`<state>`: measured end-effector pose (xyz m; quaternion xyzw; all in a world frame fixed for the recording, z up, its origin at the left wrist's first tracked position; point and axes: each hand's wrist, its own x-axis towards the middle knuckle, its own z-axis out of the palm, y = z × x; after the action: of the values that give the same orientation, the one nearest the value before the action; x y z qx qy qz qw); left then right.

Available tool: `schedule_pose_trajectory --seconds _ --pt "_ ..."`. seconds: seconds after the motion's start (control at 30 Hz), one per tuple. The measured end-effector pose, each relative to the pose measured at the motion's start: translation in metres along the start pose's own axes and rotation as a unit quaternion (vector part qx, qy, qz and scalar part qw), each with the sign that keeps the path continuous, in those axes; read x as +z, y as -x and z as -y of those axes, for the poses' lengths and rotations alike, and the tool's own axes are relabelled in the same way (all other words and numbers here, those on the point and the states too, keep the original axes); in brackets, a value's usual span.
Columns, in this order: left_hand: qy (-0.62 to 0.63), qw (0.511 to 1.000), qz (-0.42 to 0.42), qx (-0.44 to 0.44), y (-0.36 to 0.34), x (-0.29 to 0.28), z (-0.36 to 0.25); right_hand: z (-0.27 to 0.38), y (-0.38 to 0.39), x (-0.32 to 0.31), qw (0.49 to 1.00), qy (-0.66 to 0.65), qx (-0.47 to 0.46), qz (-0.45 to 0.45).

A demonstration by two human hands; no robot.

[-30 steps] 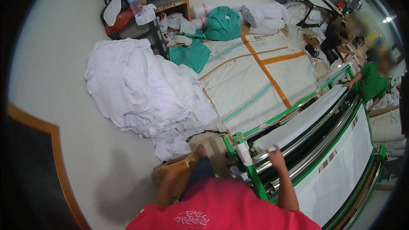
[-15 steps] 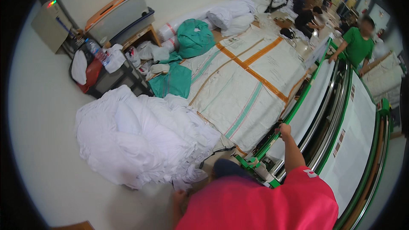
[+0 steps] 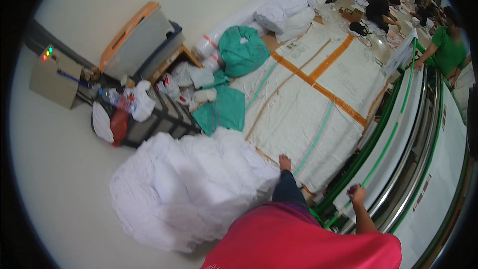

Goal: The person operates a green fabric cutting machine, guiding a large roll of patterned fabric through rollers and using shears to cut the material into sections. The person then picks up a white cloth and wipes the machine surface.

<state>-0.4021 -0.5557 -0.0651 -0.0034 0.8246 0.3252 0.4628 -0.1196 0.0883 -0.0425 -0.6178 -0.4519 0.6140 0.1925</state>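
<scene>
On the right, my right hand (image 3: 356, 194) is closed around a thin green bar (image 3: 397, 125). The bar runs lengthwise over a strip of white material (image 3: 383, 144) on a long green-framed roller machine (image 3: 326, 200). At the machine's far end a co-worker in a green shirt (image 3: 444, 50) has a hand (image 3: 418, 64) at the bar's other end. My left hand is out of view. A large heap of white cloth (image 3: 184, 189) lies on the floor to my left, and my bare foot (image 3: 285, 162) is past its right edge.
White woven sheeting (image 3: 294, 119) with orange tape covers the floor ahead. Green sacks (image 3: 243, 51), wrapped white rolls (image 3: 286, 12), a dark crate (image 3: 164, 117) and a lidded plastic bin (image 3: 139, 40) line the wall. Several people sit on the floor far right.
The green bar has shifted from the machine's left edge to over the white strip, with my right hand on it. My left hand has left the view. My foot has come forward.
</scene>
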Motion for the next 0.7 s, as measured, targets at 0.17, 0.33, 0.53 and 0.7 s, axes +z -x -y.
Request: schedule_pose_trajectory --seconds 0.17,0.33,0.53,0.7 --pt "-0.152 0.984 0.076 0.059 -0.083 -0.078 -0.065 -0.023 -0.008 -0.037 0.956 0.292 0.022 -0.031" --pt "-0.166 0.969 -0.084 0.165 -0.232 -0.228 -0.222 0.071 0.002 -0.01 0.868 0.427 0.248 0.046" --pt "0.091 0.939 -0.172 0.284 -0.302 -0.265 -0.422 0.125 -0.02 0.026 0.773 0.525 0.35 0.075" --pt "-0.144 0.984 -0.066 0.076 -0.364 -0.242 -0.356 0.149 -0.074 0.122 0.77 0.557 0.3 0.084"
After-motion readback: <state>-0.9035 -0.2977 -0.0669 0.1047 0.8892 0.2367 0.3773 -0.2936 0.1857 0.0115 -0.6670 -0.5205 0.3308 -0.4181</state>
